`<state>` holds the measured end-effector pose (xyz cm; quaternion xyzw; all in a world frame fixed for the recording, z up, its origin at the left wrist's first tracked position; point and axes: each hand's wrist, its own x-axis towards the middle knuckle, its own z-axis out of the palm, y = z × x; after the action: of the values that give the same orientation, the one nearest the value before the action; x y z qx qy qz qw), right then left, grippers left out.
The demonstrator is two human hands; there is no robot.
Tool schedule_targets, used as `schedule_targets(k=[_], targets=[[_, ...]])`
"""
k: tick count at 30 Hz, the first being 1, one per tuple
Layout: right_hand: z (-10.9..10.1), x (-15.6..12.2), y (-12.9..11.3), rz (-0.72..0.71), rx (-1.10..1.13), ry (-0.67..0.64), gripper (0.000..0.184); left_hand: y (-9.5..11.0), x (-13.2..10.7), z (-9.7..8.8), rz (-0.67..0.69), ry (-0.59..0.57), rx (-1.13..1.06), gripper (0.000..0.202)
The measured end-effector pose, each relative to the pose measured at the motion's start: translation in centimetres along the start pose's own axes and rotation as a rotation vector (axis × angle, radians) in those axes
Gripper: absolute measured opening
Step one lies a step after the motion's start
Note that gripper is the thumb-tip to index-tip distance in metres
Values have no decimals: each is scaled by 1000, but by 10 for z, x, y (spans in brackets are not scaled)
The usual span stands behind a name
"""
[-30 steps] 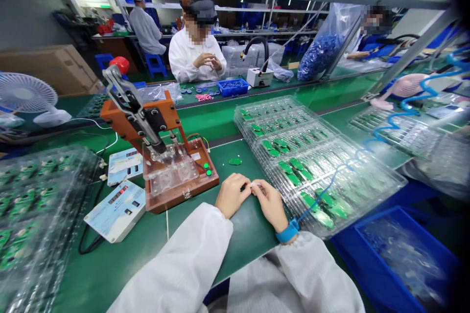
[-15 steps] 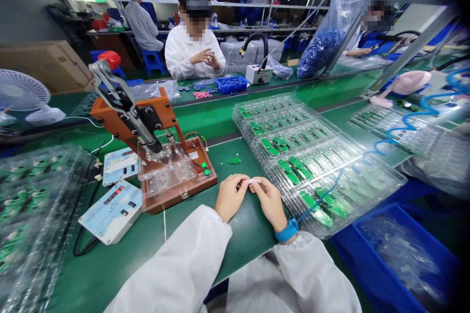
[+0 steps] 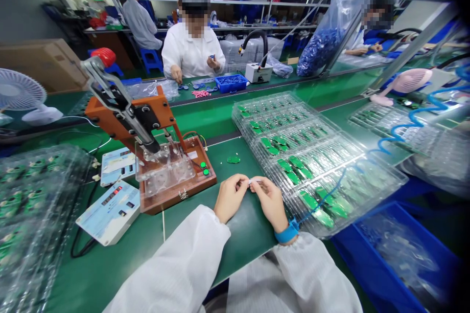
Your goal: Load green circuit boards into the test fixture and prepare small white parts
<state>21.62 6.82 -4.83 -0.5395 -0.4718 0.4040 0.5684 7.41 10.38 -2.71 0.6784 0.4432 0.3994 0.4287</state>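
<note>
White sleeves (image 3: 176, 257), blue wristband (image 3: 286, 233), cord (image 3: 317, 204) seemingly attached

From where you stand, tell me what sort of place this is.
Probably an electronics assembly workshop: what look like green circuit boards lie in a clear plastic tray, a lever press stands on the workbench, and a person in white works opposite.

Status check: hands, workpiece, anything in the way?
Left hand and right hand pinching small white piece. Loose green board beyond hands. Blue cord crosses tray, right side.
</note>
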Motion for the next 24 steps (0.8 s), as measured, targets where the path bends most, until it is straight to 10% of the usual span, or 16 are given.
schedule_targets(k=[24], targets=[[-2, 1, 5, 7, 37, -6, 36, 6, -2, -2, 111, -25, 122, 17]])
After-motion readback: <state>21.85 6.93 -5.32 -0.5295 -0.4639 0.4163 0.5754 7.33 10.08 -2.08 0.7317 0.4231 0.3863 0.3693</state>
